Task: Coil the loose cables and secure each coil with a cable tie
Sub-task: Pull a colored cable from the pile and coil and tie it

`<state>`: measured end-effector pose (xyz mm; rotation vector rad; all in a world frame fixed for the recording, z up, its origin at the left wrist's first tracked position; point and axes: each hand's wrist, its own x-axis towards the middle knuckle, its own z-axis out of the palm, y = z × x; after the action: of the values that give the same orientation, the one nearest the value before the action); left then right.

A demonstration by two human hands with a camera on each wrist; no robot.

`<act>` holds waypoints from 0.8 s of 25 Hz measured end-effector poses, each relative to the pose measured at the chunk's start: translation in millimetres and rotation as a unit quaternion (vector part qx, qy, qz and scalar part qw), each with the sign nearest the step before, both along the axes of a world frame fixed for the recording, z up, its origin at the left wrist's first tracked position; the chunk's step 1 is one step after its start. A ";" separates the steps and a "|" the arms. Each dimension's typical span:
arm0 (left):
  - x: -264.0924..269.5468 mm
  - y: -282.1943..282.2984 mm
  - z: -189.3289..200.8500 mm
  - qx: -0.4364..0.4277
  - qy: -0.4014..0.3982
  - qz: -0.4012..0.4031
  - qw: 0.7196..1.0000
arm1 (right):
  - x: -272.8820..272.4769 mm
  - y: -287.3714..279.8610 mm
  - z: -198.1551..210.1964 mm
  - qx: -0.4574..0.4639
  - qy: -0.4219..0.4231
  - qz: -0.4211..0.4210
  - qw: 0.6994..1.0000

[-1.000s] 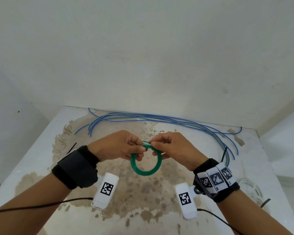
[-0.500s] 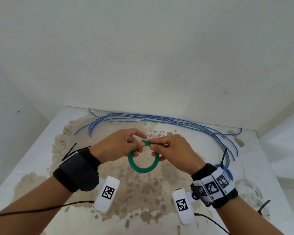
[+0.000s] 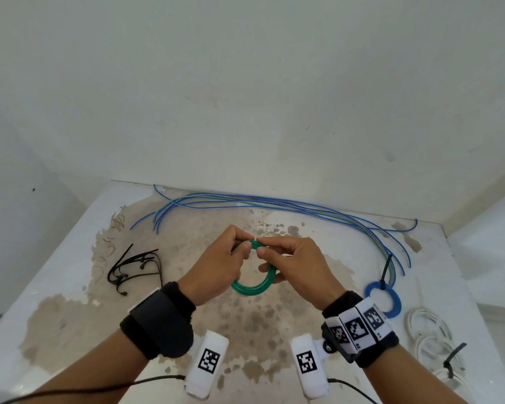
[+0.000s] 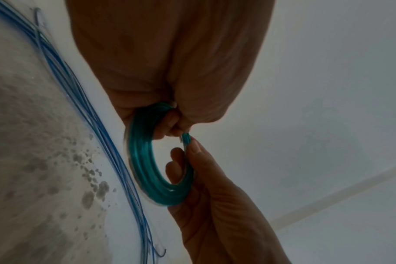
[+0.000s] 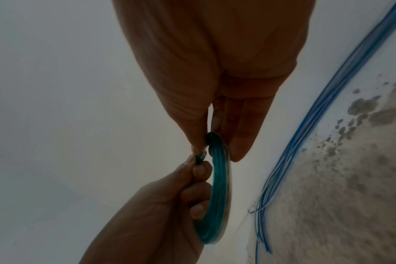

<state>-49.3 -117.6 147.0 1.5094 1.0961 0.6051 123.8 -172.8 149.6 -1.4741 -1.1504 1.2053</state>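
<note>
With my left hand (image 3: 219, 263) and right hand (image 3: 292, 266) both pinching the untied green coil (image 3: 252, 287) at centre, blue coil (image 3: 384, 298) tied at three o'clock, loose blue cables (image 3: 274, 204) wait at twelve.

Left hand (image 3: 216, 265) and right hand (image 3: 295, 266) raised together, fingertips meeting (both pinching), forearms angled inward

We see bare stained tabletop (image 3: 254, 325) beneath and in front of the wrists, open room there. Off left, a tangle of black cable ties (image 3: 134, 265) sits in the way. Along the back wall, long loose blue cables (image 3: 274, 204) sweep round to the right (a proper fence), ending by a tied blue coil (image 3: 383, 298) and a white cable coil (image 3: 432, 342) near the right edge.
</note>
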 end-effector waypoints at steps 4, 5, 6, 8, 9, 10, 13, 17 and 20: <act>-5.6 -3.4 -1.5 -0.011 -0.039 -0.006 0.999 | -4.4 -2.8 -7.1 -0.027 0.079 -0.026 0.996; -6.9 -4.9 -3.5 -0.026 -0.047 -0.003 0.999 | -6.9 -3.9 -9.7 -0.032 0.091 -0.028 0.995; -7.0 -6.9 -6.4 -0.044 -0.048 0.004 0.998 | -9.4 -5.1 -12.4 -0.032 0.090 -0.030 0.995; -7.2 -12.8 -12.9 -0.083 -0.033 0.039 0.995 | -17.9 -6.6 -20.6 -0.025 0.066 -0.030 0.997; -6.9 -16.0 -15.4 -0.097 -0.023 0.060 0.993 | -22.3 -7.6 -24.6 -0.022 0.052 -0.029 0.998; -8.6 -18.6 -17.6 -0.101 -0.012 0.079 0.992 | -28.3 -8.1 -28.0 -0.021 0.042 -0.026 0.999; -18.9 -19.5 -23.8 -0.090 0.004 0.096 0.991 | -44.8 -6.8 -35.1 -0.033 0.035 -0.016 0.999; -45.0 -10.5 -33.9 -0.145 -0.041 0.122 0.981 | -69.1 4.5 -41.5 -0.038 0.028 -0.004 0.999; -79.3 -2.0 -48.5 -0.177 -0.055 0.138 0.973 | -102.9 18.0 -49.6 -0.058 0.008 0.026 0.998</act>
<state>-128.6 -119.6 98.6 1.0138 1.2637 0.6360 20.8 -154.8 100.0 -1.5258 -1.1290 1.3372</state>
